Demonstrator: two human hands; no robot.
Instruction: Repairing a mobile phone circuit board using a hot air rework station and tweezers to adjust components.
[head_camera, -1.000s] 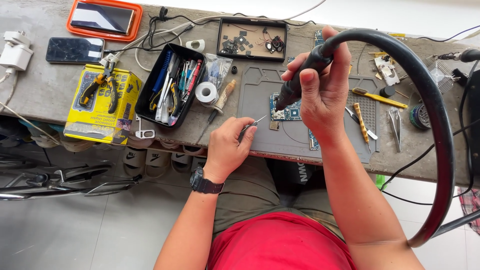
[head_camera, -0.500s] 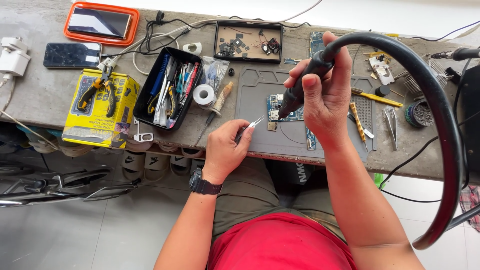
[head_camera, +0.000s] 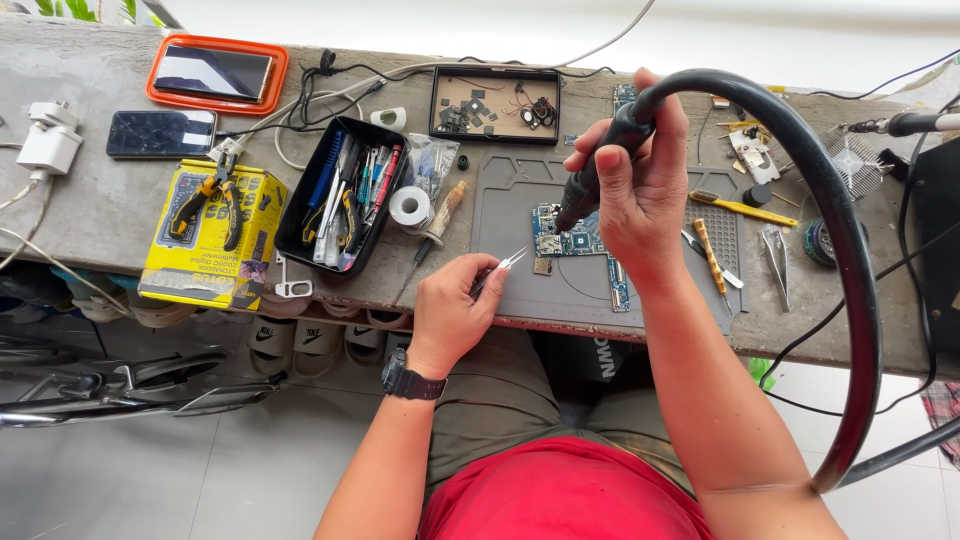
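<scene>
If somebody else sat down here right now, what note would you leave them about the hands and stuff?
Left hand: holds tweezers, tips near the circuit board.
Right hand: grips the black hot-air wand, nozzle aimed down at the board.
The board lies on the grey mat; its hose loops off to the right.
Done: board is in place, both tools in hand.
Left: nothing lifted off the board yet.

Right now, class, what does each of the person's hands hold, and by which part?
The left hand pinches tweezers by their rear end. The right hand grips a black hot-air tool around its handle, nozzle pointing down at the circuit board.
</scene>
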